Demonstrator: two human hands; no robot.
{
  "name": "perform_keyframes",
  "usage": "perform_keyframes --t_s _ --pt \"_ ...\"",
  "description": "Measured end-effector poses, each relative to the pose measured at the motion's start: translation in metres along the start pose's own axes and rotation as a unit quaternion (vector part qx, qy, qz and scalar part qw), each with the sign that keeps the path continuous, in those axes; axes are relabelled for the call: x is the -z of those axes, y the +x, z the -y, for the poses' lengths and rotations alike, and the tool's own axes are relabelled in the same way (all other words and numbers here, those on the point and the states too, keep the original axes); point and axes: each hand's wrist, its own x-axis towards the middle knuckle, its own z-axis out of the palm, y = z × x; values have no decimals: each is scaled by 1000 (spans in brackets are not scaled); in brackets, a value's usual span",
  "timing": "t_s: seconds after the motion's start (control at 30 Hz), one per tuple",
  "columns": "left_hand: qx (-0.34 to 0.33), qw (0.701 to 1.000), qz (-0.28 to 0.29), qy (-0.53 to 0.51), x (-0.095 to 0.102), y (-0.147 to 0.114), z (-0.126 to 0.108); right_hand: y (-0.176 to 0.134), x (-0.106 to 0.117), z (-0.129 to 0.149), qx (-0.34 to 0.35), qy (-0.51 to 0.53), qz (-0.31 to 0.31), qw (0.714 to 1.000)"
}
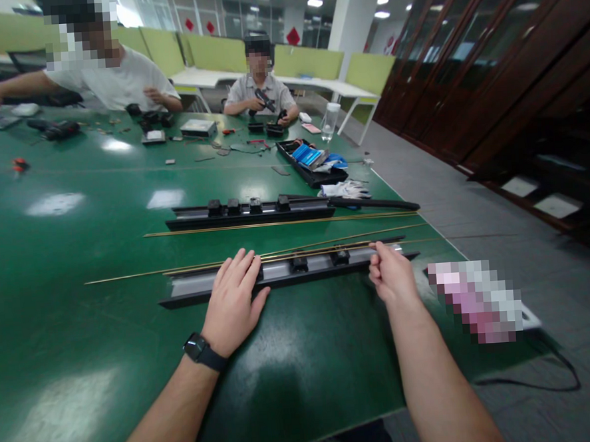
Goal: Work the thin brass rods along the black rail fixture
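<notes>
A long black channel rail (186, 285) with a pale inside lies across the table in front of me, with black blocks (340, 254) set along it. Thin brass-coloured rods (143, 275) run over it lengthwise and reach past both its ends. My left hand (237, 291) rests flat on the rail and rods, fingers stretched, covering part of them. Near the rail's right end, my right hand (391, 272) is closed in a pinch on a thin rod; the exact contact is partly hidden by the fingers.
Behind lies a second rail (249, 217) with black blocks and more rods. Farther back are white gloves (346, 190) and a black tray (312, 173) with blue packets. A pixelated item (474, 300) lies at right by a cable. Two people sit across the green table (108, 352).
</notes>
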Motion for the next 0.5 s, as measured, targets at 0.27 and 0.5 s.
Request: perform_keyframes --t_s 0.27,0.5 --pt "1 1000 0 -6 1 1 0 -13 -8 0 -28 -16 65 997" --pt "3 1000 7 2 1 0 -1 -9 -6 -1 -27 -14 45 999"
